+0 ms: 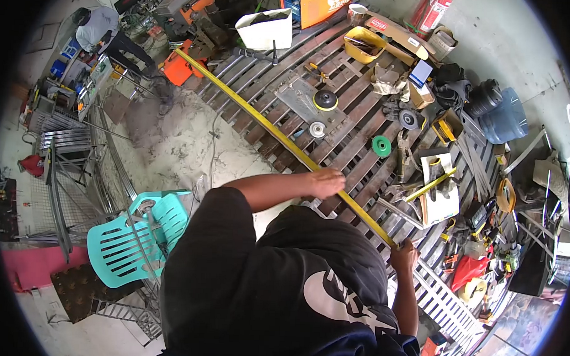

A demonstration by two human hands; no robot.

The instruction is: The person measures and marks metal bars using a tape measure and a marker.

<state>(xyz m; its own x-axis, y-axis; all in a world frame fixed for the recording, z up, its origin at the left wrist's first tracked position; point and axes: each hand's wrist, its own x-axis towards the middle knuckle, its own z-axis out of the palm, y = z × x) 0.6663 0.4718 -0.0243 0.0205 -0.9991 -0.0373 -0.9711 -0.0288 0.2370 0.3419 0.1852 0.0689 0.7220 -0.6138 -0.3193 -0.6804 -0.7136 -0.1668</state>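
A long yellow measuring tape blade (262, 117) runs straight and diagonally along the near edge of the slatted metal bench (355, 158). My left hand (327, 182) is closed over its middle stretch, covering a short part of it. At the near right end, my right hand (404, 256) is closed on the tape; whatever lies inside the palm is hidden. Beyond my left hand on the bench are a small metal disc (317, 129), a green disc (381, 145) and a round black pad with a yellow rim (325, 100) on a grey plate (294, 97).
A yellow tub (365, 44), a white bin (264, 30) and an angle grinder (407, 119) sit on the bench. Hand tools crowd its right side. A turquoise plastic chair (122, 251) stands on the left. Another person (105, 37) works at the far left among metal lengths.
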